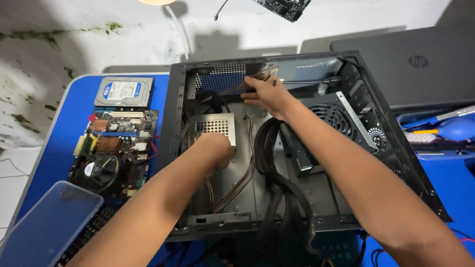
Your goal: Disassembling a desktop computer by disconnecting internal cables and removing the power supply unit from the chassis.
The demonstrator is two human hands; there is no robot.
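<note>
Inside the computer case [396, 143], our right hand [267, 96] pinched the thin front-panel wires [257, 79], our left hand [217, 146] gripped the drive cage [213, 126]; tugging might have snapped them.

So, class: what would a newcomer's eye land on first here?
The open black computer case fills the middle, both arms reaching in. The right hand grips thin wires near the far wall; the left hand rests by the perforated drive cage. On the blue table, left, lie a bare motherboard and a hard drive.
</note>
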